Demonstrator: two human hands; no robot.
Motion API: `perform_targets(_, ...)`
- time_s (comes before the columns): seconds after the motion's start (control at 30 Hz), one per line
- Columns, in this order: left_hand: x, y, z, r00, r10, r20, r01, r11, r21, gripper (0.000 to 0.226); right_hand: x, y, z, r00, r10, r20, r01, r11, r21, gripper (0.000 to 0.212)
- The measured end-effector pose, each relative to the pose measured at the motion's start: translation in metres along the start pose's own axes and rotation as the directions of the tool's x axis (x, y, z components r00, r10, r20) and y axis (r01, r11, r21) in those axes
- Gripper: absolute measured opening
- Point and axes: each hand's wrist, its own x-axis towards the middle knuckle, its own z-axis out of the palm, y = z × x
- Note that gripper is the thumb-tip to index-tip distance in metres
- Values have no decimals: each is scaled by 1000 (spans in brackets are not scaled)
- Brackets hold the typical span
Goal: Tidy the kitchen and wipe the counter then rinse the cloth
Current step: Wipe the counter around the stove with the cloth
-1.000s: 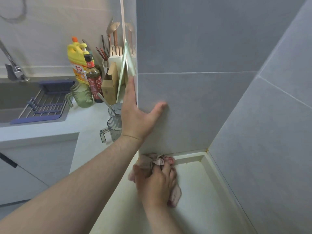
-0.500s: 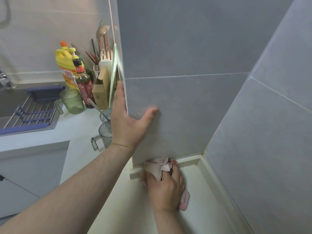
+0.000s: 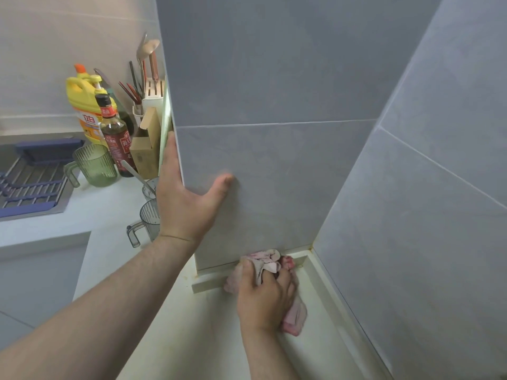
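Pink cloth [image 3: 267, 263] bunched against the back lip of the bench [image 3: 192, 338], under the right hand [image 3: 264, 300].

The right hand's fingers curl over the cloth and pinch it into a wad, its front fold touching the foot of the grey tiled wall [image 3: 274, 174], its tail trailing toward the wrist. The raised lip [image 3: 211, 282] runs left to right, ending near the hand at the back right corner [image 3: 310, 248], so the next stroke probably follows that line. The left hand [image 3: 183, 204], spread flat, braces on the wall's outer edge, well above the cloth; the right hand is nearer.
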Motion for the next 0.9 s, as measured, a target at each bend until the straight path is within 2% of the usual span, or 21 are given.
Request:
perform_targets(0.3, 0, -2, 1, 999, 27, -21, -27, 1000, 12, 80, 26, 38, -5, 995, -96, -1, 96, 995, -30, 61)
perform_targets(0.37, 0, -3, 2, 999, 29, -28, -28, 999, 19, 80, 41, 50, -10, 998, -62, -4, 62, 996, -64, 60)
perform_targets(0.47, 0, -5, 2, 999, 33, -33, -32, 999, 22, 80, 51, 59, -12, 999, -27, 30, 30, 993, -115, 43)
perform_targets(0.6, 0, -6, 2, 999, 30, -26, -30, 1000, 8, 80, 40, 41, -7, 995, 76, 65, -71, 995, -70, 39)
perform_targets(0.67, 0, -6, 2, 999, 28, -27, -28, 1000, -1, 81, 23, 25, -6, 998, 35, 43, -34, 999, -25, 42)
perform_targets(0.77, 0, -3, 1, 999, 36, -28, -37, 999, -20, 78, -20, -6, -2, 989, -127, 77, 129, 992, -13, 45)
perform_targets(0.9, 1, -4, 0, 1000, 18, 5, -18, 1000, -16, 85, -41, -21, 7, 979, -138, 149, 141, 990, -11, 55)
